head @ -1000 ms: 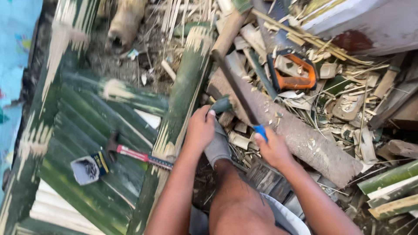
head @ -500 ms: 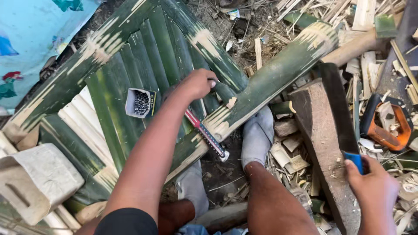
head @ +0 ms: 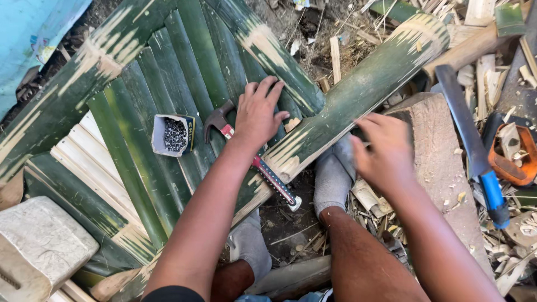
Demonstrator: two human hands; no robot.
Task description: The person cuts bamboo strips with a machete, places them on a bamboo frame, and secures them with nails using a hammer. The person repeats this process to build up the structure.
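Now my left hand [head: 258, 114] flat and open on the green bamboo slats [head: 184, 72], hammer [head: 251, 159] lying just beneath it, my right hand [head: 383, 148] open, empty, over the split bamboo pole [head: 363, 89], box of nails [head: 173, 134] nearby

Under the left hand [head: 258, 114] lie split bamboo slats [head: 184, 72]: green, smooth skin with a slight sheen, scraped pale and matt in patches. Beside that hand, the hammer [head: 246, 148] has a dull dark metal head and a red-and-black patterned handle. Left of it, a small cardboard box [head: 172, 135] holds grey metal nails. Right of the right hand [head: 385, 150], the wooden block [head: 442, 151] is rough and weathered. Beyond it, the machete [head: 467, 140] has a dark matt metal blade and glossy blue plastic grip.
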